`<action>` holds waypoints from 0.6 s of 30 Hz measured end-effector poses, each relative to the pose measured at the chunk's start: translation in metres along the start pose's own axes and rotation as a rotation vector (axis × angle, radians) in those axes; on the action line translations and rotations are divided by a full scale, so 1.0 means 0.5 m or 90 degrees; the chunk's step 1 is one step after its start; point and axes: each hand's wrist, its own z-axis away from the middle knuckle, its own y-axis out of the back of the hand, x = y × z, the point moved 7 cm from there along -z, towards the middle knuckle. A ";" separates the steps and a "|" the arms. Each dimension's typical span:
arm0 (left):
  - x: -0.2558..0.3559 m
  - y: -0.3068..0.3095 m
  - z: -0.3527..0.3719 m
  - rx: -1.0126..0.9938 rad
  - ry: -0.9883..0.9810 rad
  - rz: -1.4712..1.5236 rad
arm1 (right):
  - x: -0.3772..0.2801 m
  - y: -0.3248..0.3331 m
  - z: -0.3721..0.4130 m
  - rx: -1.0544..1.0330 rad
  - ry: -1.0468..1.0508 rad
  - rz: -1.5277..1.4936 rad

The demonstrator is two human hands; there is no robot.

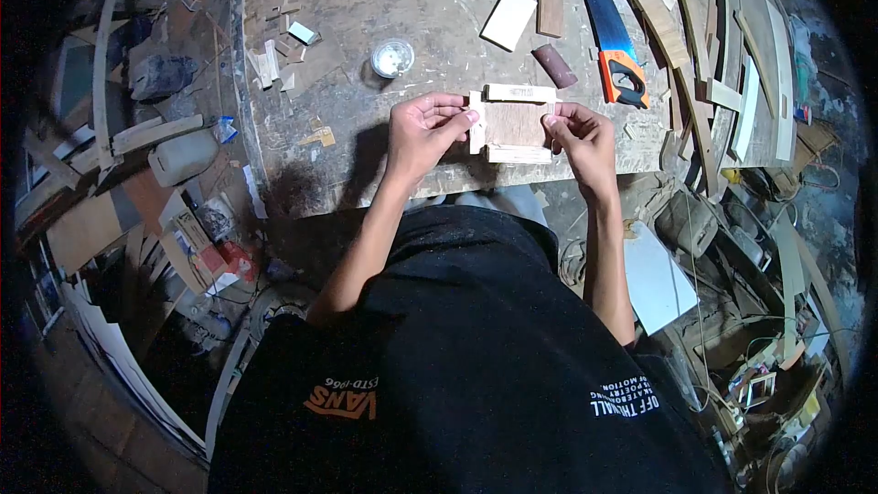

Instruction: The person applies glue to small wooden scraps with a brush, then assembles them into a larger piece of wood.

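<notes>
Between my two hands is a small wooden frame, made of a brown flat panel with pale strips along its edges. My left hand pinches the pale strip on its left side between thumb and fingers. At the opposite end, my right hand grips the right edge, with the thumb on the near face. The far strip bears dark printed marks. Both hands are over the near part of the workbench. My fingertips behind the frame are partly hidden.
On the worn workbench stand a round clear tub with whitish contents and a handsaw with an orange handle. A pale block, a brown block and a rolled dark-red piece lie beyond the frame. Long wood strips crowd the right.
</notes>
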 end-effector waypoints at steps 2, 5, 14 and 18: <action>0.002 0.001 0.002 0.000 -0.007 -0.001 | -0.005 0.000 0.003 -0.002 0.009 0.003; 0.004 0.002 0.007 0.005 0.011 0.001 | -0.007 -0.001 0.006 0.003 0.017 0.009; -0.008 0.011 0.041 0.032 -0.001 0.033 | -0.015 -0.011 0.028 -0.003 0.007 0.055; -0.006 0.017 0.046 0.044 -0.010 0.028 | -0.037 -0.021 0.036 0.006 0.026 0.044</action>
